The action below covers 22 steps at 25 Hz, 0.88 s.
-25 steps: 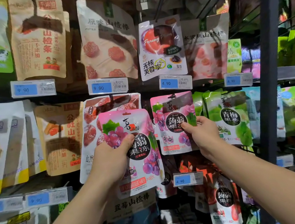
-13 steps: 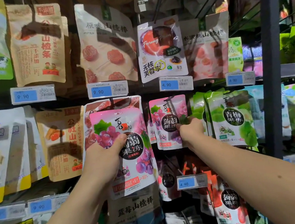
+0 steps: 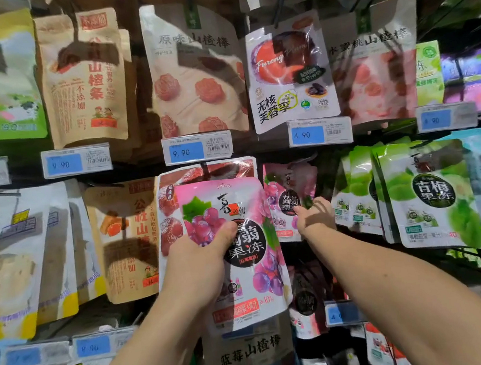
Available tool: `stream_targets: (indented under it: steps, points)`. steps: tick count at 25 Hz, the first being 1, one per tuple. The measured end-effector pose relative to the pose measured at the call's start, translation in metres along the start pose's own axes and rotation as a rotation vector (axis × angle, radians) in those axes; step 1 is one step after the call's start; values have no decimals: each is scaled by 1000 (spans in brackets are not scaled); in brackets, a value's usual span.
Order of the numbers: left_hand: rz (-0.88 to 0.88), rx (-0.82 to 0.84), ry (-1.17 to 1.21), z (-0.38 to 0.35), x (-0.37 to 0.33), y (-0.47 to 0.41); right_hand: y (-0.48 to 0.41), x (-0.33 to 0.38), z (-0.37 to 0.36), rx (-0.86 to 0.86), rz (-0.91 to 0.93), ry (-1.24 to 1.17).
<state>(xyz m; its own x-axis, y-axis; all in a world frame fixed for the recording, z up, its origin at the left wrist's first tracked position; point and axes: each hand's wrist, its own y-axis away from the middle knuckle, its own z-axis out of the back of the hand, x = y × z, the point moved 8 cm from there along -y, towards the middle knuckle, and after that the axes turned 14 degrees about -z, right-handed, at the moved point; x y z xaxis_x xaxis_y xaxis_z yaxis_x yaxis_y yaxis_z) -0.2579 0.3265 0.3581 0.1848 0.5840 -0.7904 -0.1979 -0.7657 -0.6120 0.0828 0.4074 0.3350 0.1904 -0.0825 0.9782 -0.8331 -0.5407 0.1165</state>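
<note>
While the left hand (image 3: pixel 200 260) grips a pink pouch (image 3: pixel 244 273), thumb across its front, the right hand (image 3: pixel 316 218) pinches the right edge of a matching hung pouch (image 3: pixel 280 195). The hands are apart, with the pink pouch between them; green pouches (image 3: pixel 428 195) hang right of the right hand.

Reached deeper into the rack with right hand (image 3: pixel 316 218) — now smaller, near frame centre, pinching hanging grape pouch (image 3: pixel 282 189). Shifted held pink pouch (image 3: pixel 249 242) in left hand (image 3: pixel 201 266) slightly rightward, covering the hanging one's left edge.
</note>
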Motion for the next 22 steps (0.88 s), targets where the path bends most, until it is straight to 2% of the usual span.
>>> stream_targets:
  steps: [1, 3, 5, 10, 13, 15, 19, 22]
  points:
    - [1, 2, 0, 0, 0, 0, -1, -1, -5, -25, 27, 55]
    - [-21, 6, -21, 3, -3, -1, 5, 5, -11, -148, 131, 312]
    - [-24, 12, -10, 3, -6, 1, 9, 11, -16, -202, 182, 402]
    - [-51, 4, 14, 8, -16, 5, 26, 15, -15, -159, 192, 413]
    - [-22, 8, 42, 3, -22, 10, 39, 13, 1, -111, 191, 447]
    - [-11, 16, 46, -5, -27, 13, 62, 15, 25, -81, 227, 383]
    - [-6, 30, 59, -29, -32, 17, 134, 32, 82, 92, 382, 322]
    - [-1, 85, 75, -53, -32, 20, 194, 23, 101, 461, 208, 131]
